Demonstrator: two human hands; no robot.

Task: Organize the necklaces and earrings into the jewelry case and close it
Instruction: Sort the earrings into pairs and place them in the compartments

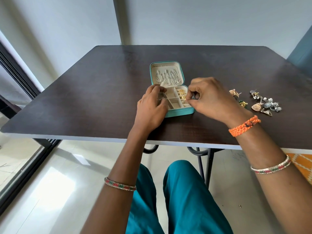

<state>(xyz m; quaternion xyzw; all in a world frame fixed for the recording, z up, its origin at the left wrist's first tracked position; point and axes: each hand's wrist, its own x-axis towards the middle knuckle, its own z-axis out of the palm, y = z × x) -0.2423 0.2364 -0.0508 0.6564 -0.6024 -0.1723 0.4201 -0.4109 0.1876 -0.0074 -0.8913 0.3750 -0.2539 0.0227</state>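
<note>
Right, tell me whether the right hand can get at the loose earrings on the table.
Probably yes: the loose earrings lie uncovered just right of the right hand, nothing between. But that hand pinches a gold earring over the jewelry case.

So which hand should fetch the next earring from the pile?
Right hand: the loose earrings lie just beside it on the table, while the left hand rests at the case.

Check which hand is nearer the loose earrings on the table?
Right. The right hand works at the case's right edge, just left of the loose earrings. The left hand is beyond the case.
</note>
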